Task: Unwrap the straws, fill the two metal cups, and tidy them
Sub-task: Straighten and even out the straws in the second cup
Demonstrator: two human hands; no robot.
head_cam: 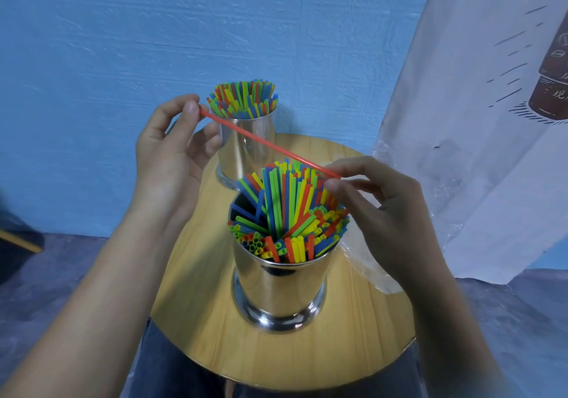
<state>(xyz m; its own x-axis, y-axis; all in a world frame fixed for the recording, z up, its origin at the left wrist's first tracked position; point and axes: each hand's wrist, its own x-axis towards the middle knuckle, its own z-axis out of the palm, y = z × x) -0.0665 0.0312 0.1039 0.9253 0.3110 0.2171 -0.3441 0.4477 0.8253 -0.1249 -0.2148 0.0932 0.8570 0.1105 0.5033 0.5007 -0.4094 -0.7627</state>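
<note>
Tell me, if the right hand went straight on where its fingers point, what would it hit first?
Most likely the coloured straws standing in the near metal cup: the right hand, pinching the red straw, points its fingertips left at their tops. Depth is unclear here.

text: none legible | white banner [461, 114]: printed characters on its drawn bottle [553, 96], blurred, cut off

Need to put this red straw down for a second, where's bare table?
Bare wood shows between the near cup and the front edge of the table, and left of that cup. Plastic wrap crowds the right; the far cup takes the back.
</note>
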